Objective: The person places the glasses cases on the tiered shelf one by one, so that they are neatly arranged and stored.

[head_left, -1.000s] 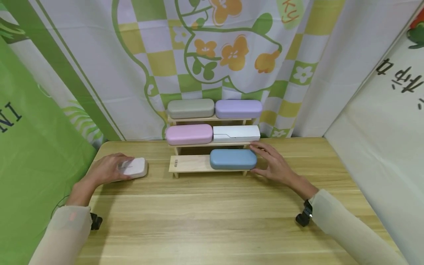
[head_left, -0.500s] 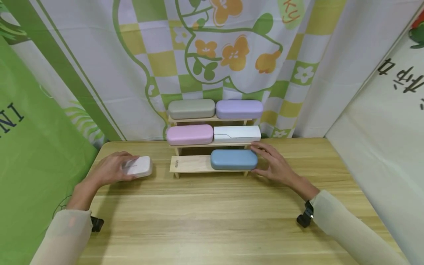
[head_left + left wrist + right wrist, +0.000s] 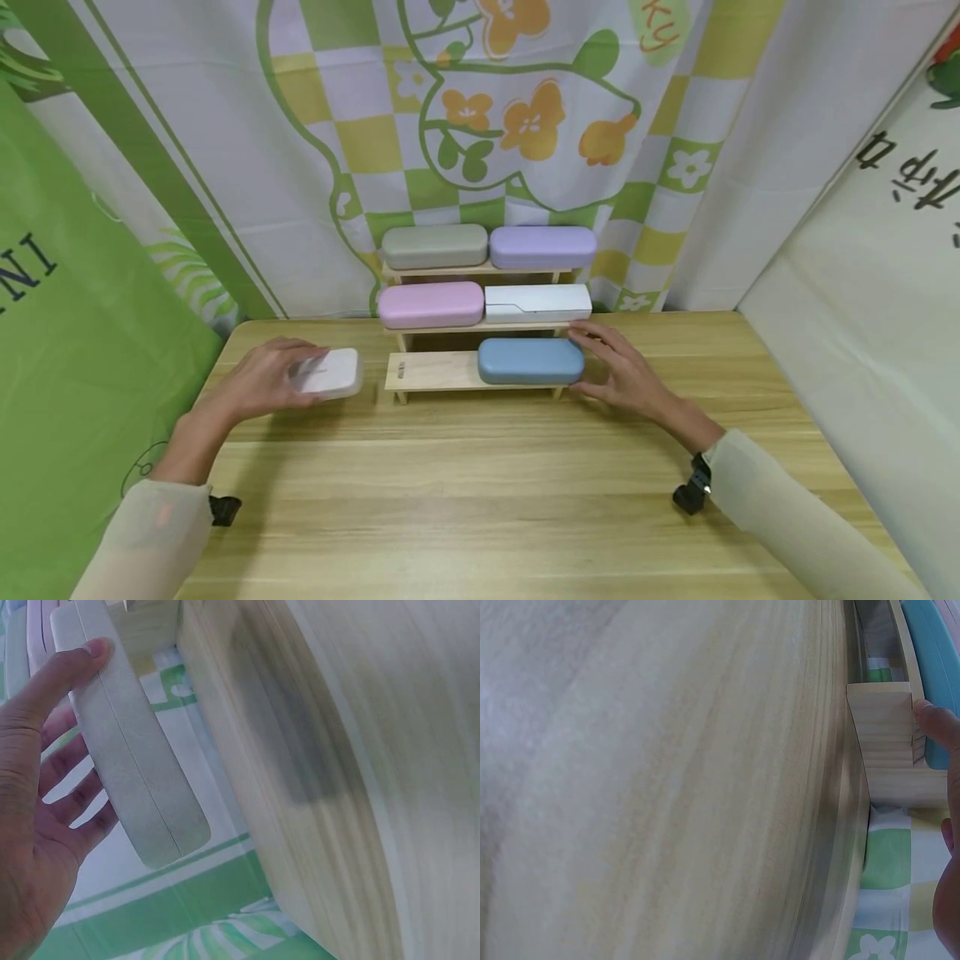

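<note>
My left hand [image 3: 266, 379] grips a white glasses case [image 3: 330, 373] left of the stepped wooden rack [image 3: 431, 371]. In the left wrist view the thumb lies on the seam side of the case [image 3: 139, 765], fingers behind it, and a shadow falls on the table below, so it is off the surface. My right hand [image 3: 622, 371] holds the right end of the rack's lowest step, the thumb [image 3: 937, 724] on the board's edge near a blue glasses case [image 3: 530, 361]. Its other fingertips lie toward the step behind. The left part of that step is bare board.
On the middle step sit a pink case [image 3: 431, 304] and a white case [image 3: 537, 302]. A grey-green case [image 3: 435, 247] and a lilac case [image 3: 543, 247] lie on the top step. Patterned curtain [image 3: 487, 125] hangs behind the wooden table [image 3: 450, 492].
My left hand has carried the white glasses case to the right and slightly up, closer to the rack. The right hand stays where it was.
</note>
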`<state>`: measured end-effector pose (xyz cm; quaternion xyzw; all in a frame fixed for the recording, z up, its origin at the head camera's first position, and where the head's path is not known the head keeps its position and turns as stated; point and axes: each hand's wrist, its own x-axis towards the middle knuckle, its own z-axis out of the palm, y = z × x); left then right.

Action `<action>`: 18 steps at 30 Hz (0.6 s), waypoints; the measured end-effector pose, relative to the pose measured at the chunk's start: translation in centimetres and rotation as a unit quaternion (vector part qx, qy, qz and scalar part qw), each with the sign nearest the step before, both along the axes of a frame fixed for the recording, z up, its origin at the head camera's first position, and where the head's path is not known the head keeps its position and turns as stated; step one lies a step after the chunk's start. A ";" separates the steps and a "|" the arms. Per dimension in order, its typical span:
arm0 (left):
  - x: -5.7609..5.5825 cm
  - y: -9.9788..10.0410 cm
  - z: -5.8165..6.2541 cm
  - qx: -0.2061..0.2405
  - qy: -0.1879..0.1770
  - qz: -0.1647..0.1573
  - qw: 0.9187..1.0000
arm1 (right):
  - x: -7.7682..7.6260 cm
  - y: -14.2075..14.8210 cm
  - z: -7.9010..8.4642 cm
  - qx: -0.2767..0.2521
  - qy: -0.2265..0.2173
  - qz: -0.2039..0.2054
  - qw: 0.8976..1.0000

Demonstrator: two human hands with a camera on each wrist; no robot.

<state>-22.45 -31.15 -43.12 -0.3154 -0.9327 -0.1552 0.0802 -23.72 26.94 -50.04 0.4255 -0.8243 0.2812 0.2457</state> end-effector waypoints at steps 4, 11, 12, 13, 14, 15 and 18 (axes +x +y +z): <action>0.2 0.6 0.4 0.010 0.001 -0.003 1.000 | 0.0 0.0 -0.2 -0.003 0.009 0.002 1.000; 0.5 1.6 1.1 0.015 -0.004 -0.011 1.000 | 0.1 0.0 -0.1 0.003 -0.004 -0.002 1.000; 0.5 1.8 1.3 0.014 -0.003 -0.013 1.000 | 0.1 0.0 -0.1 0.003 -0.005 -0.003 1.000; 0.5 1.9 1.3 0.013 -0.001 -0.015 1.000 | 0.1 0.0 -0.1 0.004 -0.005 -0.003 1.000; 0.6 2.1 1.4 0.012 0.001 -0.018 1.000 | 0.1 0.0 -0.1 0.004 -0.006 -0.003 1.000; 0.6 2.2 1.5 0.010 0.003 -0.020 1.000 | 0.0 0.0 -0.1 0.004 -0.006 -0.002 1.000; 0.5 2.7 1.6 0.006 0.011 -0.025 1.000 | 0.0 0.0 -0.1 0.001 -0.006 -0.002 1.000</action>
